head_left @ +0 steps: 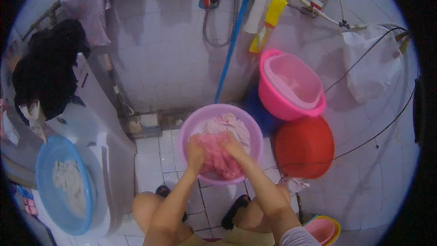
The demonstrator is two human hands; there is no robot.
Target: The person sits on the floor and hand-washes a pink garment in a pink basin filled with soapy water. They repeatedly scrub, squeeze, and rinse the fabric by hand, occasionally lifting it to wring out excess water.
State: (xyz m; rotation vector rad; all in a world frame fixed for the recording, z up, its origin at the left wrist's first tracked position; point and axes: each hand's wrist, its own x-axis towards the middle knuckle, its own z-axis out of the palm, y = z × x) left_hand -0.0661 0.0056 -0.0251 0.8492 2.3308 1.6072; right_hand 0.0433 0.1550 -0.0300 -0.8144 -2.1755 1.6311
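A round lilac basin point(257, 142) stands on the tiled floor in front of me, between my feet. Bunched inside it is a wet-looking pink cloth point(218, 155), and a paler, whitish-pink cloth point(234, 125) lies at its far right side. My left hand point(195, 153) grips the left edge of the pink cloth, with its fingers curled into the fabric. On the opposite side my right hand point(232, 145) is closed on the same cloth near its upper right. Folds of fabric partly hide the fingertips of both hands.
At left, a blue basin point(43, 177) with pale cloth sits on a white appliance, near a black garment point(54, 59). Bright pink basins point(268, 95) and a red basin point(305, 148) stand at right. A blue pole point(230, 57) leans against the tiled wall.
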